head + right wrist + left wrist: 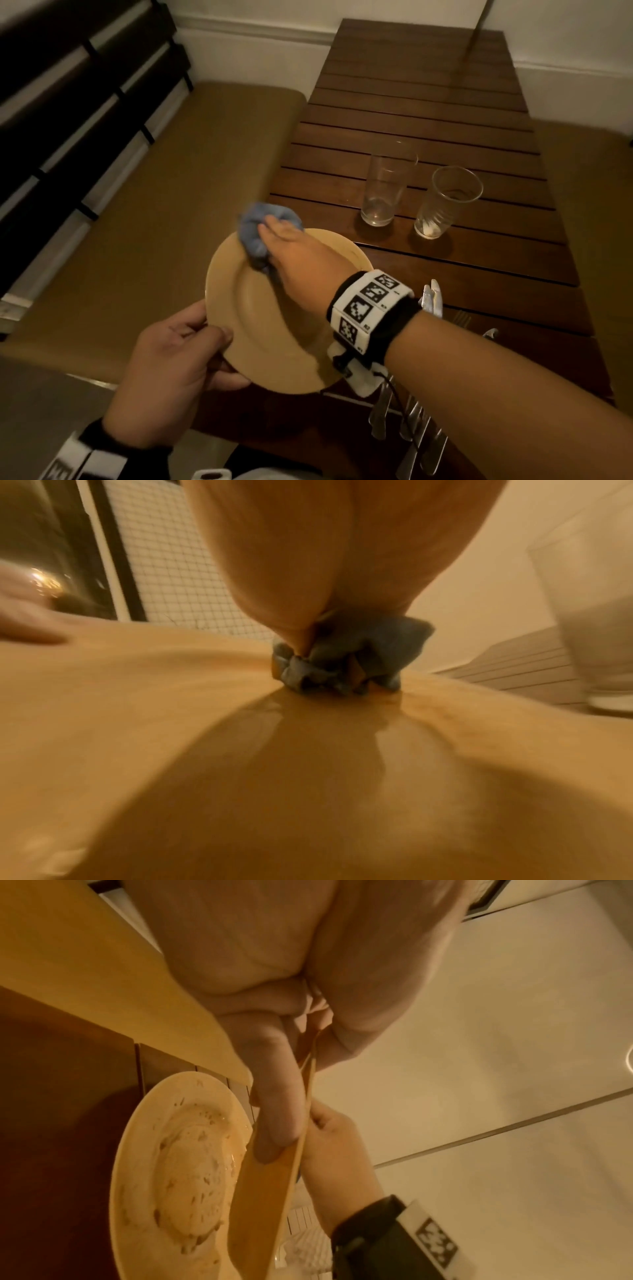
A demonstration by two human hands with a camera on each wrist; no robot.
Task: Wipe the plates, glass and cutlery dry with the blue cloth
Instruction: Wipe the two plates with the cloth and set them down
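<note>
Plate (274, 329) up off the bench (445, 260), tilted, near edge pinched by left hand (178, 366): thumb on the face, fingers (274, 1110) underneath. Right hand (294, 250) clenched round bunched cloth (253, 236), pressing it on plate's far rim. Cloth wad also clear in right wrist view (342, 664), touching the glossy face.

Handling, as a guess: plate stiff, ceramic-looking, breakable; glossy sheen suggests wet & slippery. Best held at the rim w/ thumb-over, fingers-under pinch, as now; firm grip needed since wiping pushes against one-sided hold. Cloth soft, light, squashes to any shape; bunched ball gives pressure but little contact area.

2nd plate (178, 1177) flat on bench below, streaked w/ droplets or residue, can't tell which; prob. not yet wiped. Two glasses (387, 185) upright further along bench, close beside each other, apart from the plate. Thin-walled, fragile; hold by the body, not the lip. Cutlery (411, 421) near right forearm, partly hidden; hard, light, easy to take by handles.
</note>
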